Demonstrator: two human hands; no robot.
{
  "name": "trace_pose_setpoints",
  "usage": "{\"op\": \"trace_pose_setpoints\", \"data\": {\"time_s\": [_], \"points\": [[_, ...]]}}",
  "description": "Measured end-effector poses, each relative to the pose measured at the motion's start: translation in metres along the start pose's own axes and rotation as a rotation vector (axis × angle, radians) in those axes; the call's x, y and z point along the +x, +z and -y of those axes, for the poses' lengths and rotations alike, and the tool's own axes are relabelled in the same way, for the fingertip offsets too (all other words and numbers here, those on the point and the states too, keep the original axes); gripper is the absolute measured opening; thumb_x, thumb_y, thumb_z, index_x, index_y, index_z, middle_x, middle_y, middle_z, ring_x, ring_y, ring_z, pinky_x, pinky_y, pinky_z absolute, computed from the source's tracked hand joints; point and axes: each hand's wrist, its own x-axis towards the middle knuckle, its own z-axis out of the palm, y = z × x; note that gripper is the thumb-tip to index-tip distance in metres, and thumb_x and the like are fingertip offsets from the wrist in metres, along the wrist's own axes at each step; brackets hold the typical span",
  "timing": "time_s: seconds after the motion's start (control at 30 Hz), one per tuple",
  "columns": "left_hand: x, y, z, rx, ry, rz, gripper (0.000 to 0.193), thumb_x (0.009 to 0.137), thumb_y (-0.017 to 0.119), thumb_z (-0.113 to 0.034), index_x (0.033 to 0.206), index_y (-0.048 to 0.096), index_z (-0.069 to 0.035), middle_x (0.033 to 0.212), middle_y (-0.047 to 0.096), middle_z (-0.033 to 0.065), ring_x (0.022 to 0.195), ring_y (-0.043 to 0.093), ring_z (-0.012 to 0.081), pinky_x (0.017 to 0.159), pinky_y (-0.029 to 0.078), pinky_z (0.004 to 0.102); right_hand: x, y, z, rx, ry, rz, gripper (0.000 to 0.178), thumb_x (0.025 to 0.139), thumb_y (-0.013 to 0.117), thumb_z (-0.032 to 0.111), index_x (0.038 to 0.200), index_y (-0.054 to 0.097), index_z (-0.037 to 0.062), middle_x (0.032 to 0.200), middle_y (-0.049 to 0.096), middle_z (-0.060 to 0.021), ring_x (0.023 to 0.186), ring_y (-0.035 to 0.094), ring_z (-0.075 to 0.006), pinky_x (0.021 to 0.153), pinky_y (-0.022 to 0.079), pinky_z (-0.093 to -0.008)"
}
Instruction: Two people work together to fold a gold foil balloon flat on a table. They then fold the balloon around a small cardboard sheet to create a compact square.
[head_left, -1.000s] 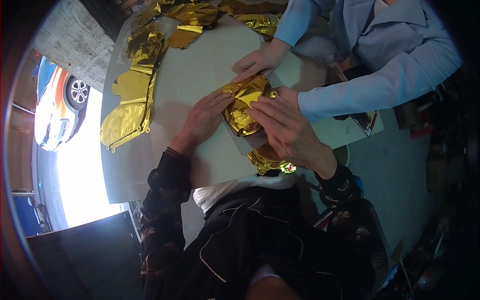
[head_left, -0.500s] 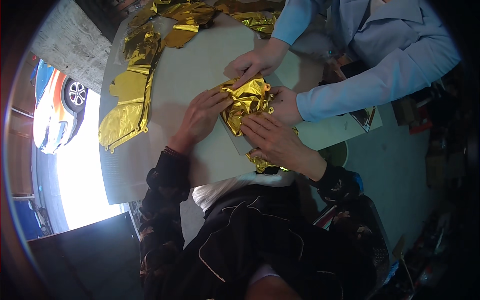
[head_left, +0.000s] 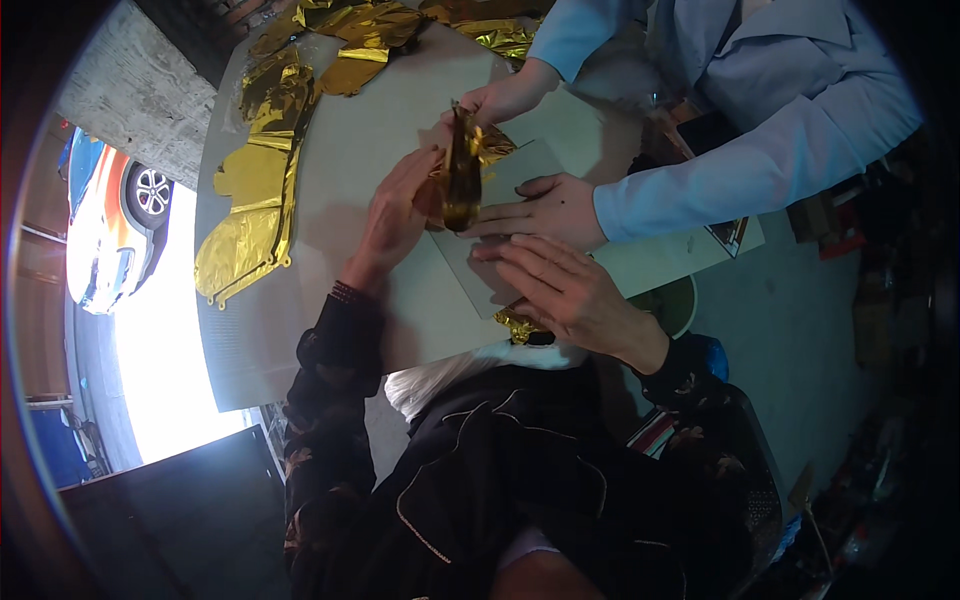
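Foil, gold and seen nearly edge-on, stands over the left part of a flat grey board on the counter, so its outline is hard to make out. The wearer's left hand comes up on its left side, fingertips partly lost against the shiny surface; whether they pinch it or only touch it, I cannot tell. A co-worker's far hand meets the upper end, its grip partly covered, while the co-worker's near hand lies over the board with fingers stretched toward the lower end. Just beside that one, the wearer's right hand has its fingers released, extended and parted; whether they press on the board is unclear. Another gold piece peeps out at the board's near corner, mostly hidden. Gold sheets line the counter's left side, and more at the far edge are cut off by the top of the view. The co-worker's pale blue sleeve is plain to see, the upper body cropped. Glare washes out the ground beside an orange car, and dark clutter at lower right blurs together. Faint fine marks along the counter's left edge are too small to read.
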Motion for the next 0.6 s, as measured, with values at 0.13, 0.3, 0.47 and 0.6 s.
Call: {"op": "trace_pose_setpoints", "data": {"time_s": [0.13,0.3,0.47,0.6], "points": [[-0.005,-0.001,0.012,-0.405,-0.448,-0.077,0.041,0.112,0.041,-0.022,0.144,0.053,0.0,0.12,0.068,0.0115,0.11,0.062,0.0164,0.099,0.047,0.031,-0.009,0.002,-0.002,-0.009,0.014,-0.087,0.055,0.081,0.08,0.017,0.132,0.064,0.0032,0.142,0.059,-0.0125,0.134,0.055,-0.0309,0.112,0.045,-0.0459],[0.002,-0.01,0.015,-0.32,-0.404,-0.044,0.046,0.113,0.038,-0.032,0.139,0.057,0.002,0.102,0.065,0.0077,0.094,0.055,0.0161,0.092,0.046,0.0324,-0.027,0.023,-0.015,-0.057,-0.014,-0.008,0.049,0.083,0.074,0.015,0.13,0.064,0.0022,0.135,0.064,-0.0088,0.131,0.057,-0.028,0.114,0.043,-0.0442],[-0.001,-0.01,0.035,-0.318,-0.499,0.023,0.053,0.113,0.035,-0.039,0.116,0.062,0.006,0.091,0.059,0.0053,0.089,0.052,0.0161,0.086,0.045,0.0337,-0.02,0.026,-0.017,-0.085,-0.032,-0.037,0.044,0.08,0.067,0.009,0.124,0.068,0.0032,0.126,0.068,-0.0083,0.124,0.061,-0.0256,0.113,0.045,-0.0427],[-0.002,-0.009,0.037,-0.43,-0.52,-0.022,0.052,0.113,0.037,-0.041,0.109,0.06,0.006,0.091,0.06,0.0053,0.087,0.051,0.0155,0.083,0.045,0.034,-0.014,0.024,-0.019,-0.065,-0.045,-0.041,0.041,0.082,0.065,0.01,0.121,0.068,0.0042,0.121,0.069,-0.0077,0.121,0.063,-0.0247,0.111,0.047,-0.0412]]}}
